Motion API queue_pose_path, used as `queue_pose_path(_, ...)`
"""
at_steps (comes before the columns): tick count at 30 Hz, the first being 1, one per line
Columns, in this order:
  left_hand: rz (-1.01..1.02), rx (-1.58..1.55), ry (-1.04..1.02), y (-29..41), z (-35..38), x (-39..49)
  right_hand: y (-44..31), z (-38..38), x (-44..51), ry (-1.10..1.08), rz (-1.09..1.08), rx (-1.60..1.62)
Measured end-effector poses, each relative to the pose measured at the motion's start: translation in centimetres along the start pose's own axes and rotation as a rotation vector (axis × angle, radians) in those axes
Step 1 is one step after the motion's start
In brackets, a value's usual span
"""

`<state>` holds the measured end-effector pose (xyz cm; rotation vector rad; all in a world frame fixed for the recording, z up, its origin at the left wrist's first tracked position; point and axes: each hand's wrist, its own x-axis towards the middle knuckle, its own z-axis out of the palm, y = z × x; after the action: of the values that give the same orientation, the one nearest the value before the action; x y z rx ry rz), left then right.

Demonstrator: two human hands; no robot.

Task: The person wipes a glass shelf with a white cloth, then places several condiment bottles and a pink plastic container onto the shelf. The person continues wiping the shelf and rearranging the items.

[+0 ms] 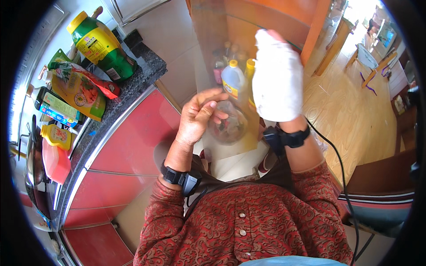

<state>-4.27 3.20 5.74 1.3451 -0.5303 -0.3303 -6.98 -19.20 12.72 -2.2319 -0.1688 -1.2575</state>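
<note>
My left hand (pixel 202 116) hovers near the cabinet, fingers apart and loosely curled, with nothing visible in it. White cloth (pixel 278 79) covers my right hand nearly to the wrist and hides most of the fingers; a little skin shows at its far end. Whether the cloth is gripped or worn cannot be told. Just beyond and below my left hand is a round see-through container (pixel 231 128), its contents unclear. A pale jug with a yellow cap (pixel 233 79) stands between my hands. Partly behind the cloth is a yellow bottle (pixel 250 69).
On my left, a dark stone counter (pixel 146 66) above red cabinet doors (pixel 133 136) bears a green jar with a yellow lid (pixel 100 46), food pouches (pixel 80 89) and a pan (pixel 31 159). An orange wooden cabinet (pixel 266 20) rises ahead. A black cable (pixel 342 169) hangs beside my right arm.
</note>
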Motion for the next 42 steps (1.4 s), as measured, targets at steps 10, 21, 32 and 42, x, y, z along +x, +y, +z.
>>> queue_pose_path(10,0.208,0.115,-0.004,-1.8,-2.5,-1.3,-4.8,6.0,-6.2,-0.475,-0.480,0.121)
queue_pose_path(21,0.093,-0.245,-0.054,0.2,-2.8,-0.9,1.3,0.3,-4.5,-0.044,-0.010,-0.240)
queue_pose_path(32,-0.090,-0.494,-0.185,-2.1,-0.6,0.5,1.4,3.7,0.4,-0.275,-0.116,0.394)
queue_pose_path(42,-0.221,-0.413,-0.198,-1.4,-0.7,0.7,-1.3,5.0,0.1,-0.743,0.607,1.541)
